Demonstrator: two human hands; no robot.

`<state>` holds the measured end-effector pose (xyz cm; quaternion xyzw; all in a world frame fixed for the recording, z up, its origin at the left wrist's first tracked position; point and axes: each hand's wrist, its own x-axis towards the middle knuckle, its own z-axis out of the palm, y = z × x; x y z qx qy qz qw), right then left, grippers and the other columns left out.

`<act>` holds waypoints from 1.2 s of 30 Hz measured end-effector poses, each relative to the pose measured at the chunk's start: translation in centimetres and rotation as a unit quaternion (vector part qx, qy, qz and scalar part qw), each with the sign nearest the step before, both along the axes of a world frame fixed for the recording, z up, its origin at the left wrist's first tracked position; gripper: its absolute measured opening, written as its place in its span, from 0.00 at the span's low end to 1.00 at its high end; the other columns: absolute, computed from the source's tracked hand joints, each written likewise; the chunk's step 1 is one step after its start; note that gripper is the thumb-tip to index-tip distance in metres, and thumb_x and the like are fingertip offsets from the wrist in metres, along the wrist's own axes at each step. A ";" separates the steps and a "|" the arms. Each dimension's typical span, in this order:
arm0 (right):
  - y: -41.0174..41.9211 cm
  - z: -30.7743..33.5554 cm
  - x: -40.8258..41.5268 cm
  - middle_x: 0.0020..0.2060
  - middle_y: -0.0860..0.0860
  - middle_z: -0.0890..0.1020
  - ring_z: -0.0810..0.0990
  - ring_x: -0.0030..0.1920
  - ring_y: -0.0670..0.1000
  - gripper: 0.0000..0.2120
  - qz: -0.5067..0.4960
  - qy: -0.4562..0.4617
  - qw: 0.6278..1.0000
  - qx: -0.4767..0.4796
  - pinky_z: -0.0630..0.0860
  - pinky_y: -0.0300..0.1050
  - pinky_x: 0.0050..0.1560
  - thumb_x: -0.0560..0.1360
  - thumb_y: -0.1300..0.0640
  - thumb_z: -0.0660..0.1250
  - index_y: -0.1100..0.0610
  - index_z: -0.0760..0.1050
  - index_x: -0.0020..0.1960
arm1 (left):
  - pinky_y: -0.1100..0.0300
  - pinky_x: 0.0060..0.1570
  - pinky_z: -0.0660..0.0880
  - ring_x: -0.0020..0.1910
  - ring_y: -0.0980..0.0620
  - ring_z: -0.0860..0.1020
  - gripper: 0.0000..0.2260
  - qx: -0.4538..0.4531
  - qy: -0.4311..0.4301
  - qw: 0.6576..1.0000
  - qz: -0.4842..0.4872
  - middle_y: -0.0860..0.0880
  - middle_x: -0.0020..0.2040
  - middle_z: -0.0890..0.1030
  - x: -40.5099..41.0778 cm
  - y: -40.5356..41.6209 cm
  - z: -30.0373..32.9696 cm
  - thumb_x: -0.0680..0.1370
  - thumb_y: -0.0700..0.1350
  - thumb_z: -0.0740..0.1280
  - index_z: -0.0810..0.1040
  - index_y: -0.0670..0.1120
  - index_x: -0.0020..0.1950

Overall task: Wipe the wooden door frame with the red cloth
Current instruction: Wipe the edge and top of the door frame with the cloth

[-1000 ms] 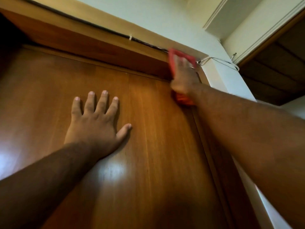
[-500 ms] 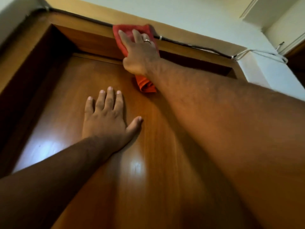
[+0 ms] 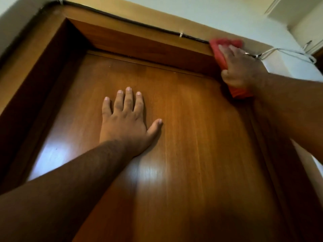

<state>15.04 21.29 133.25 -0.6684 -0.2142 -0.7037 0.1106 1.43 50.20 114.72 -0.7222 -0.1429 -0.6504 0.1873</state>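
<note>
The red cloth point(image 3: 220, 55) is pressed flat under the right hand point(image 3: 242, 67) against the door frame point(image 3: 148, 44)'s top corner for wiping; the left hand point(image 3: 126, 123), fingers point(image 3: 128, 98) spread and empty, is braced on the door point(image 3: 192, 137), probably for balance.

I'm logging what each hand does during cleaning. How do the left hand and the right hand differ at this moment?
The left hand lies flat and bare on the door, fingers spread; the right hand presses the red cloth. The left hand sits mid-panel, while the right hand is up at the top right corner of the door frame. The right hand wears a ring; the left hand shows none. Both press against wood.
</note>
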 end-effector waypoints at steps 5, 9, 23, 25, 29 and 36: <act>-4.9 -0.3 2.8 0.77 0.67 0.48 0.53 0.75 0.67 0.40 -0.072 0.111 0.986 0.102 0.52 0.60 0.74 0.70 0.53 0.68 0.60 0.52 0.76 | 0.38 0.77 0.48 0.81 0.42 0.47 0.42 0.002 -0.008 1.000 0.000 0.41 0.82 0.49 -0.1 0.2 0.0 0.75 0.72 0.40 0.46 0.45 0.81; -5.4 -0.2 2.4 0.70 0.68 0.63 0.64 0.70 0.68 0.37 0.008 0.144 0.984 0.101 0.59 0.60 0.72 0.67 0.58 0.70 0.65 0.59 0.71 | 0.38 0.77 0.50 0.81 0.41 0.51 0.43 -0.012 -0.016 1.000 0.002 0.41 0.82 0.53 -0.2 -0.3 0.2 0.74 0.73 0.43 0.52 0.46 0.80; -9.5 -16.8 2.7 0.66 0.60 0.69 0.71 0.65 0.61 0.34 0.125 0.152 0.980 -0.029 0.70 0.50 0.58 0.70 0.48 0.63 0.57 0.59 0.73 | 0.37 0.77 0.43 0.81 0.43 0.45 0.38 0.082 0.136 0.984 -0.077 0.43 0.83 0.46 9.0 -16.0 -5.6 0.77 0.68 0.44 0.45 0.47 0.81; -8.9 -12.4 2.9 0.67 0.61 0.70 0.69 0.67 0.63 0.38 0.117 0.172 0.978 0.004 0.69 0.50 0.60 0.68 0.45 0.63 0.57 0.58 0.74 | 0.37 0.77 0.42 0.81 0.42 0.44 0.38 0.067 0.125 0.988 -0.068 0.43 0.83 0.46 10.1 -15.8 -6.3 0.77 0.68 0.43 0.44 0.47 0.81; -7.7 -6.9 2.8 0.68 0.58 0.69 0.68 0.65 0.57 0.34 0.146 0.158 0.974 0.071 0.69 0.40 0.48 0.71 0.49 0.67 0.58 0.60 0.73 | 0.36 0.77 0.45 0.81 0.41 0.47 0.37 0.084 0.103 0.989 -0.060 0.42 0.82 0.48 10.8 -15.3 -7.1 0.78 0.67 0.41 0.46 0.46 0.81; -9.2 -21.8 3.8 0.75 0.57 0.60 0.68 0.69 0.57 0.34 0.143 0.108 0.984 0.001 0.71 0.42 0.57 0.77 0.55 0.62 0.56 0.51 0.78 | 0.33 0.75 0.48 0.80 0.37 0.52 0.37 0.110 0.078 0.990 -0.037 0.39 0.81 0.53 11.6 -14.8 -6.7 0.78 0.67 0.45 0.51 0.44 0.80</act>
